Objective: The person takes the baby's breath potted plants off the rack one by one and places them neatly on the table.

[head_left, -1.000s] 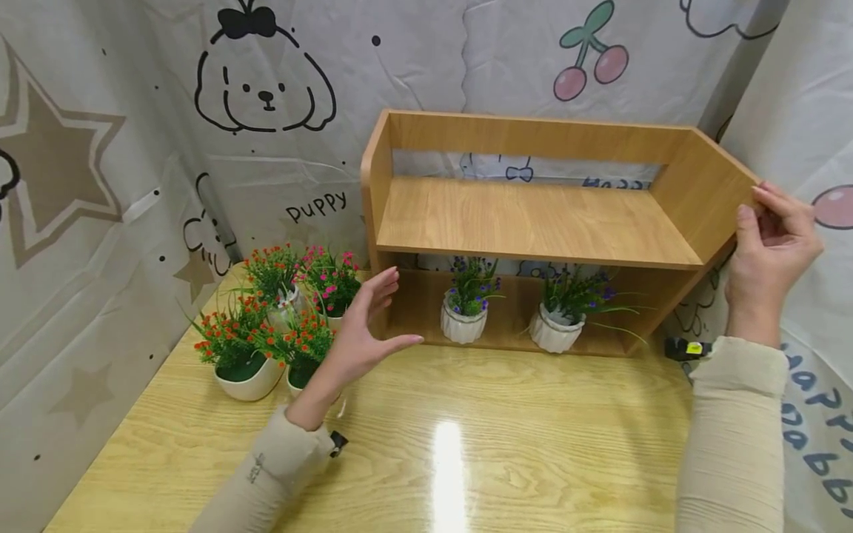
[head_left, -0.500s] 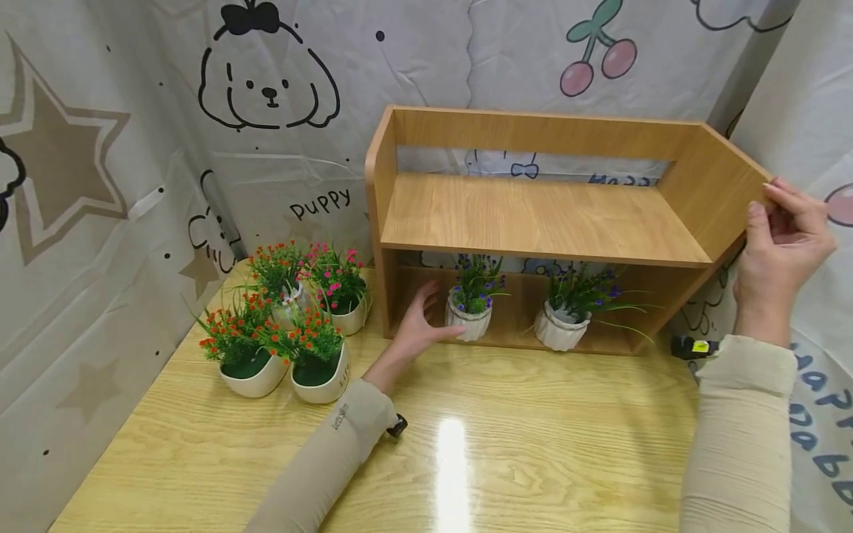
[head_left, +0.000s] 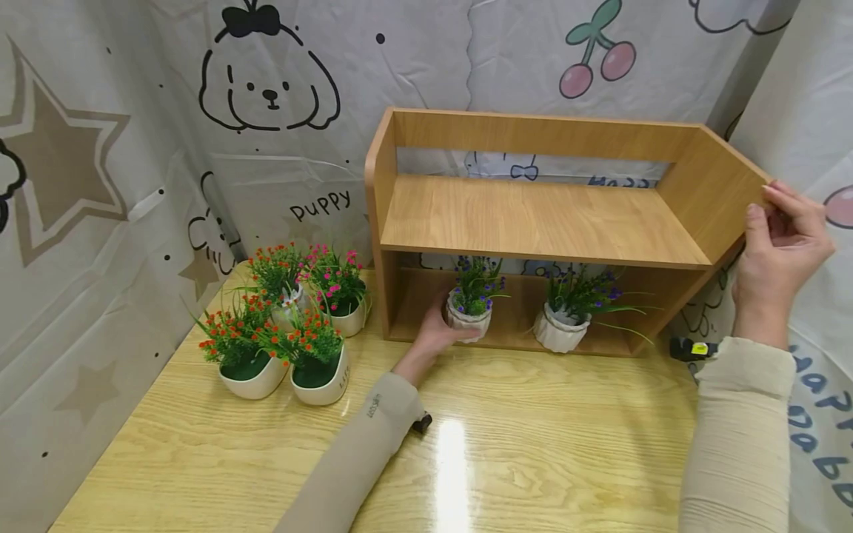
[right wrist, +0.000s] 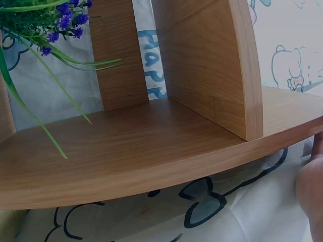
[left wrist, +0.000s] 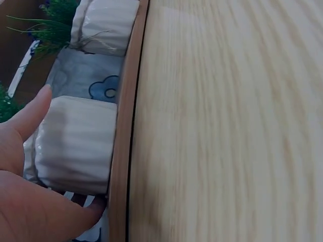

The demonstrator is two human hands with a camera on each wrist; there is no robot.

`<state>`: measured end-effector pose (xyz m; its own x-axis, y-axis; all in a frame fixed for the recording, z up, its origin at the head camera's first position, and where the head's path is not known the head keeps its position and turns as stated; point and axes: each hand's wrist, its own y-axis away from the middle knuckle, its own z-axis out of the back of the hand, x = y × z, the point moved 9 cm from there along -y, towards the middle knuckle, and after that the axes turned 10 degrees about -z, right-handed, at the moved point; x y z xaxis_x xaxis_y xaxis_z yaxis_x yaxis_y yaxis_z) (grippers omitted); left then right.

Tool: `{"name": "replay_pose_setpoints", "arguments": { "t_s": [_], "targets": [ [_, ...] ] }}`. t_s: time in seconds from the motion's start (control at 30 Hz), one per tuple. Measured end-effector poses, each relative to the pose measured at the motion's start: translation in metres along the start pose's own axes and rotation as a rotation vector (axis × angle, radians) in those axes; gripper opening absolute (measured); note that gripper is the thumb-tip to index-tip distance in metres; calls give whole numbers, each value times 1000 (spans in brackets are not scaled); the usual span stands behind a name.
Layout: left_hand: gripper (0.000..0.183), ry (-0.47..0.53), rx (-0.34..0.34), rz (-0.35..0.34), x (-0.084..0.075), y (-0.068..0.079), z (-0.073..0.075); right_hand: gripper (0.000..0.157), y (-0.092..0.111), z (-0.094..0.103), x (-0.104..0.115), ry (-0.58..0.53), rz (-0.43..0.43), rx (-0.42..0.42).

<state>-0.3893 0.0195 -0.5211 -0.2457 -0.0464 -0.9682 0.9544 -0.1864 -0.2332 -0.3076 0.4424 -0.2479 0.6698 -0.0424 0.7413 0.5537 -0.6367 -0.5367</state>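
Note:
A white fluted pot (head_left: 469, 323) with purple-flowered artificial greenery stands at the left of the wooden shelf's (head_left: 546, 218) lower level. My left hand (head_left: 435, 332) grips this potted plant low down, thumb across its front and the other fingers at its far left side. In the left wrist view, the thumb and fingers of the left hand (left wrist: 40, 209) lie on opposite sides of the white pot (left wrist: 78, 143). My right hand (head_left: 781, 255) holds the front edge of the shelf's right side panel between thumb and curled fingers. Only a sliver of it shows in the right wrist view.
Another purple-flowered potted plant (head_left: 563, 329) stands to the right on the lower level. Several potted plants with orange and pink flowers, such as the pink one (head_left: 335, 285), cluster on the table (head_left: 533, 444) left of the shelf. A printed curtain (head_left: 426, 59) hangs behind.
My left hand has moved right, past the orange-flowered pots to the left purple-flowered plant, and has closed around its pot. The right hand stays at the shelf's side panel.

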Motion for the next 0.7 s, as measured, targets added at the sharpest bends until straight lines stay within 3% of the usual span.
{"name": "replay_pose_setpoints", "arguments": {
  "t_s": [0.13, 0.37, 0.57, 0.7],
  "targets": [
    [106, -33, -38, 13, 4, -2, -2, 21, -1, 1, -1, -38, -13, 5],
    [96, -118, -75, 13, 1, -3, -1, 21, 0, -1, 1, 39, 20, 21],
    [95, -162, -83, 33, 3, -3, 2, 22, -1, -1, 0, 3, -21, 2],
    [95, -162, -85, 33, 3, -4, 3, 22, 0, -2, 3, 60, 35, 23]
  ]
}}
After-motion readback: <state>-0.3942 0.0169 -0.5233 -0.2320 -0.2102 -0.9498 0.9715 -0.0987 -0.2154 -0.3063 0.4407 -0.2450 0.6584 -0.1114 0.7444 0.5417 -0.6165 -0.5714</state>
